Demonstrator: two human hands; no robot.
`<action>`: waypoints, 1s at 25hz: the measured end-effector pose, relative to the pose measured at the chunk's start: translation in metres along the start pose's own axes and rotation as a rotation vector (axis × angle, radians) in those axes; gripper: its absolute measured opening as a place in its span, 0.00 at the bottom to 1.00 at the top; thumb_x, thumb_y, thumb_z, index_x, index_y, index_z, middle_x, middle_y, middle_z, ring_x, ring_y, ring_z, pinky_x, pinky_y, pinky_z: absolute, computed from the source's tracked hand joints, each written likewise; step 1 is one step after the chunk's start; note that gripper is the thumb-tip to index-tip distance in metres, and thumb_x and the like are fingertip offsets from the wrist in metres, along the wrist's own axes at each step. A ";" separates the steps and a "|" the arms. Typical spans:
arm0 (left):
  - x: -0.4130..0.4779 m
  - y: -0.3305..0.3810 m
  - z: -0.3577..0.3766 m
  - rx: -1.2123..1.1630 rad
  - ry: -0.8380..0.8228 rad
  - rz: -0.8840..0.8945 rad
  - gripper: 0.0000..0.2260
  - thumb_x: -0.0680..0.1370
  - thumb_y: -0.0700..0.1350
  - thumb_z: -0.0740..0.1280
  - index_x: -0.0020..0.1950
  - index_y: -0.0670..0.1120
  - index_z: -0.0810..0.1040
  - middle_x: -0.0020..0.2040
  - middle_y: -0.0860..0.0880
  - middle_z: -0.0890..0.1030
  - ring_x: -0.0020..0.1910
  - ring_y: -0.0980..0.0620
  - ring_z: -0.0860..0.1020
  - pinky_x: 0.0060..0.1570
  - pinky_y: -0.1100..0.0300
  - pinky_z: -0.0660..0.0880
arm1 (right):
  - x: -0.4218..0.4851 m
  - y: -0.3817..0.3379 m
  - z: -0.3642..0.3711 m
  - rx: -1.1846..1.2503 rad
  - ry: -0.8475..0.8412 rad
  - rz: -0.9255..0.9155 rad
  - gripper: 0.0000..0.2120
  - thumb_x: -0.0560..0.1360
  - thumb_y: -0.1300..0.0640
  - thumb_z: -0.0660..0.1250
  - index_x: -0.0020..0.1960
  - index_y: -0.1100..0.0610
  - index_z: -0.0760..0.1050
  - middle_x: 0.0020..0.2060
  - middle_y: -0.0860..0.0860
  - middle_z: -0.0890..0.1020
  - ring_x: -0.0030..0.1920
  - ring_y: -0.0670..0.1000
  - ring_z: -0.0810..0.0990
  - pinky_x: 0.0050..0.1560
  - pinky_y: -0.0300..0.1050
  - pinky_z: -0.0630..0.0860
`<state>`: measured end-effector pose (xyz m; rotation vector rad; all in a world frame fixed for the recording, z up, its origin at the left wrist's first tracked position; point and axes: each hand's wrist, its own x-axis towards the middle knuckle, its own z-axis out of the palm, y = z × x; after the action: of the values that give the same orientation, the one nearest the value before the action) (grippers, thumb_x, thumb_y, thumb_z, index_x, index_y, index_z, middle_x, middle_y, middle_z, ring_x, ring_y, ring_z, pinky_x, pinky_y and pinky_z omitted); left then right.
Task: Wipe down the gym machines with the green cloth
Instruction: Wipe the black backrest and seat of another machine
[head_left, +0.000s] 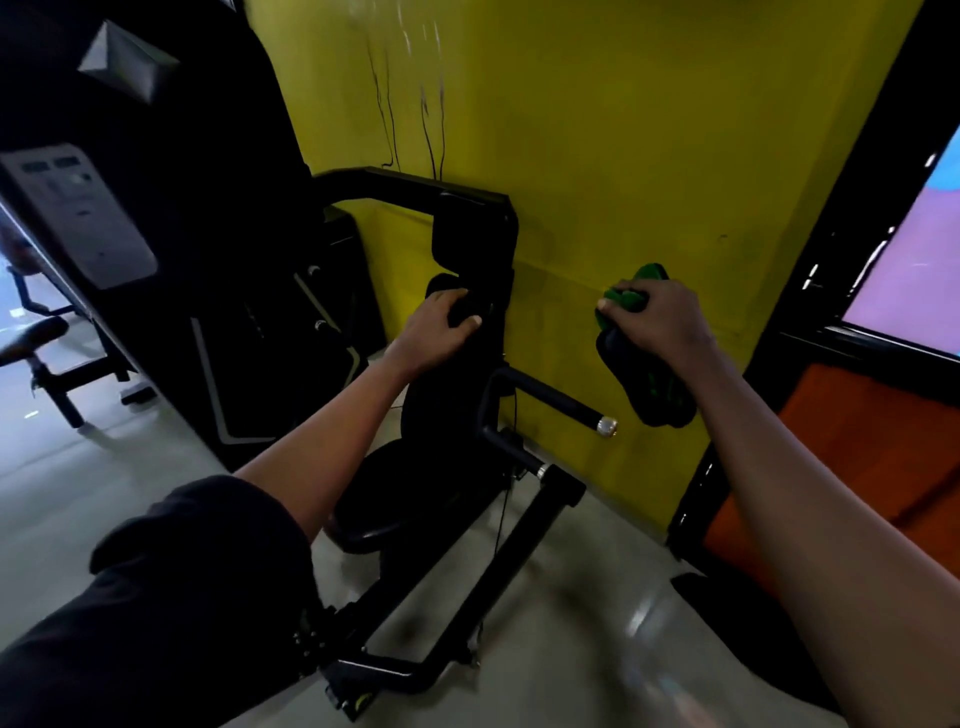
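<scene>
A black gym machine (470, 228) stands against the yellow wall, with a dark backrest, a round seat (410, 483) and a side handle with a silver end cap (605, 426). My left hand (439, 325) grips a black pad at the top of the backrest. My right hand (660, 319) holds the green cloth (631, 296) bunched against a black arm pad (649, 387) to the right of the machine, thumb and fingers curled over cloth and pad. Part of the cloth hangs over the pad under my wrist.
A tall black weight-stack housing (171, 260) with a grey instruction plate (83, 213) fills the left. A bench (36, 343) stands at the far left. An orange panel (852, 457) and black frame are on the right. The machine's base bars (415, 675) cross the pale floor below.
</scene>
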<state>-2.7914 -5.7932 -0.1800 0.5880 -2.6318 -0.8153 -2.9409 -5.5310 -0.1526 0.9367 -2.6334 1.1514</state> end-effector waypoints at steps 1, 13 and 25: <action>0.008 -0.008 -0.005 0.005 0.002 0.006 0.27 0.81 0.53 0.65 0.77 0.44 0.65 0.75 0.43 0.68 0.74 0.45 0.66 0.73 0.49 0.64 | 0.008 -0.007 0.008 0.001 0.001 0.001 0.24 0.76 0.43 0.71 0.65 0.56 0.80 0.64 0.58 0.80 0.64 0.58 0.77 0.58 0.47 0.74; 0.114 -0.123 -0.064 -0.022 0.014 -0.007 0.29 0.81 0.54 0.64 0.79 0.46 0.60 0.78 0.45 0.64 0.76 0.46 0.63 0.73 0.50 0.62 | 0.142 -0.078 0.122 0.031 -0.040 -0.042 0.23 0.77 0.44 0.71 0.66 0.57 0.79 0.63 0.57 0.80 0.62 0.58 0.79 0.56 0.47 0.75; 0.271 -0.218 -0.054 -0.086 -0.096 0.156 0.29 0.81 0.55 0.65 0.79 0.49 0.61 0.77 0.47 0.66 0.75 0.46 0.65 0.71 0.48 0.65 | 0.254 -0.090 0.219 -0.100 0.076 0.094 0.24 0.75 0.39 0.70 0.66 0.51 0.79 0.61 0.58 0.79 0.60 0.60 0.77 0.54 0.51 0.77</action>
<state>-2.9400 -6.1101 -0.2179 0.3239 -2.6716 -0.9234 -3.0631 -5.8554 -0.1650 0.7440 -2.6707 1.0413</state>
